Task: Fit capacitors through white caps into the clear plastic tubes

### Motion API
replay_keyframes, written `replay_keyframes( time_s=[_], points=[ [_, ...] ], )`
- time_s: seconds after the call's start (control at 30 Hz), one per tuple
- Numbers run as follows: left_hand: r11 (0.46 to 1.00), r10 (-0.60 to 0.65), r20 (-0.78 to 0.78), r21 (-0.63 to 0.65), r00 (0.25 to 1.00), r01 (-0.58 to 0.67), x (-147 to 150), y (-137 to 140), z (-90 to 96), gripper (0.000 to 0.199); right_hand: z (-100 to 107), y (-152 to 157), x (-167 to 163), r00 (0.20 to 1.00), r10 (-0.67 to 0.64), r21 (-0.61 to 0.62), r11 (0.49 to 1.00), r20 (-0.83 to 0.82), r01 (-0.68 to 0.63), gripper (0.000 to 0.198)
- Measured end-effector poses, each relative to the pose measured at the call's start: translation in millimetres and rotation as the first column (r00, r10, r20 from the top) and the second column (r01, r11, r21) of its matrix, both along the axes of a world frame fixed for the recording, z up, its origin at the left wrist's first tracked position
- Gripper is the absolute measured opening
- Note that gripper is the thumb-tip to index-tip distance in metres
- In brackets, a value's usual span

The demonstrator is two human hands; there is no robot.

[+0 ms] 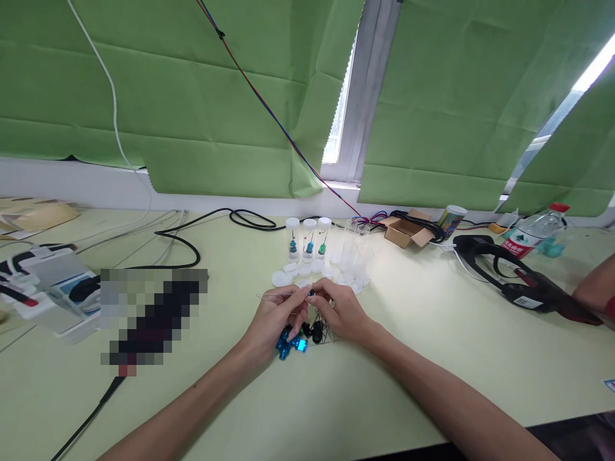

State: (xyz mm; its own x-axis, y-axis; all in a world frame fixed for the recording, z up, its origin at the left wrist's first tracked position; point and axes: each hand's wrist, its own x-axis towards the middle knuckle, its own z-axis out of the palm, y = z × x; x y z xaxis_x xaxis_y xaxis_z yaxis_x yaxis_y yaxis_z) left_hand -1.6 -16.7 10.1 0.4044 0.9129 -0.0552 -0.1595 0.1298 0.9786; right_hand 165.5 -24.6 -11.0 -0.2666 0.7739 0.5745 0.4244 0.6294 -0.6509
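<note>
My left hand [283, 310] and my right hand [340, 308] meet above the middle of the table, both with closed fingers. Between their fingertips is a small dark piece with a touch of blue [311, 293]. A thin straight wire [269, 296] sticks out leftward past my left hand; the fingers cover where it joins. Shiny blue plastic pieces [286, 347], black rounded pieces [317, 331] and thin metal pins [329, 334] lie just below my hands. Behind them stand three capped clear tubes [309, 240], each holding a blue or green hub with a thin bent wire.
White caps [282, 278] and uncapped clear tubes [350, 256] stand beyond my hands. Farther right are an open cardboard box [407, 230], a printed canister [451, 221], a black headset-like device [521, 288], a water bottle [531, 230] and another person's arm [596, 291]. Black cable [192, 246] runs left.
</note>
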Motion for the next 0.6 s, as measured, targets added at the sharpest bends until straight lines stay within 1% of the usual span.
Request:
replay_keyframes(
  time_s=[0.13, 0.33, 0.47, 0.6],
  points=[
    [1.0, 0.012, 0.012, -0.008, 1.0, -0.012, 0.1, 0.0, 2.7, 0.038, 3.5, -1.7, -1.9, 1.0, 0.007, 0.009, 1.0, 0.012, -0.007, 0.012],
    [0.997, 0.016, -0.048, 0.08, 0.999, -0.013, -0.6, 0.9, 0.2, 0.04, 3.5, -2.8, -2.9, 0.999, -0.006, 0.034, 0.999, 0.053, 0.004, 0.013],
    [0.994, 0.037, -0.085, 0.104, 0.996, -0.028, -0.8, 1.5, -1.9, 0.044, 1.1, -2.2, -2.3, 0.998, -0.024, 0.063, 0.998, 0.051, 0.02, 0.014],
    [0.99, 0.05, -0.116, 0.135, 0.992, -0.034, -0.6, 0.4, 1.0, 0.048, -1.5, -1.5, -1.7, 0.998, -0.033, 0.07, 0.997, 0.044, 0.03, 0.014]
  ],
)
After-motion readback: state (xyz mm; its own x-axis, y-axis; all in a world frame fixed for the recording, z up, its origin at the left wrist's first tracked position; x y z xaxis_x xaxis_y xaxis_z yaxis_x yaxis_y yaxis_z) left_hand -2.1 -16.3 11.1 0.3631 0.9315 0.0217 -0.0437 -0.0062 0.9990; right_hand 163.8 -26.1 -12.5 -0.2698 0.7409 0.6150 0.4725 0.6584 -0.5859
